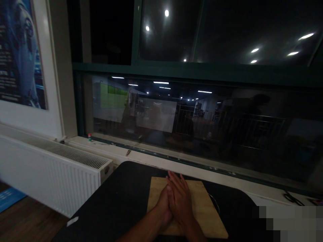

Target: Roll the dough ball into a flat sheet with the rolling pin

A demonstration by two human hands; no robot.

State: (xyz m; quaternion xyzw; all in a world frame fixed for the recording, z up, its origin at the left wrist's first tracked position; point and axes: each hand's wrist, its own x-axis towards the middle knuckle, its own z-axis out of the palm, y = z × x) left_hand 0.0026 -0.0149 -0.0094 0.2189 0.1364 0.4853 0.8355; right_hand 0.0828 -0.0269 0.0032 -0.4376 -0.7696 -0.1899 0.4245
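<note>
My two hands are pressed together over a light wooden board [207,211] on a black table. My right hand [181,200] lies over the left one, its fingers stretched out toward the window. Most of my left hand [163,206] shows only as its back and thumb side; its fingers are largely hidden behind the right hand. Nothing is visible between the palms, though the space there is covered. The board is tilted slightly in my view, and a thin curved rim of something [215,203] peeks out past its right edge.
The black table [121,198] stands against a windowsill [161,164] below a dark window. A white radiator [75,178] is to the left. A small red-and-green container [90,137] is on the sill, a black cable [292,198] at right. A white scrap [72,221] lies at the table's left edge.
</note>
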